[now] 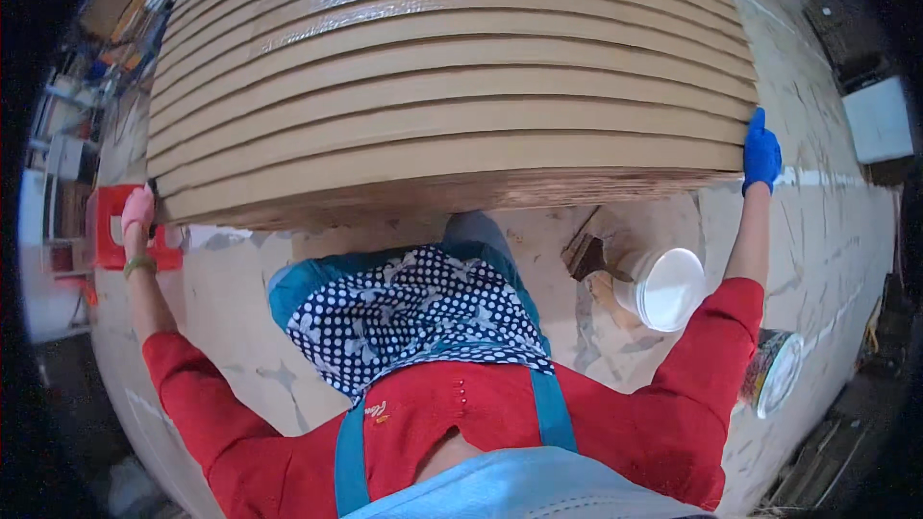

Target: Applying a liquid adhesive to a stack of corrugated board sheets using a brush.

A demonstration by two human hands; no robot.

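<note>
cardboard sheets stay squared if the left hand and gloved right hand, fingers clamped on opposite stack edges, press evenly.

1 cardboard stack, 2 buckets, 1 brush

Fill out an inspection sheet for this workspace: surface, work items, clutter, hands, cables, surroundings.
Surface: pale, stained, cracked-looking floor.
Work items: stack of stepped brown cardboard sheets, gripped at both ends.
Clutter: white bucket with a brush beside it; a round tin lower right; red stool by the left end.
Hands: left hand, pink-gloved, on the stack's left corner; right hand, blue-gloved, on the right edge. Fingers' closure cannot be judged.
Cables: nothing seen.
Surroundings: shelving with boxes upper left; white box far right.
</note>
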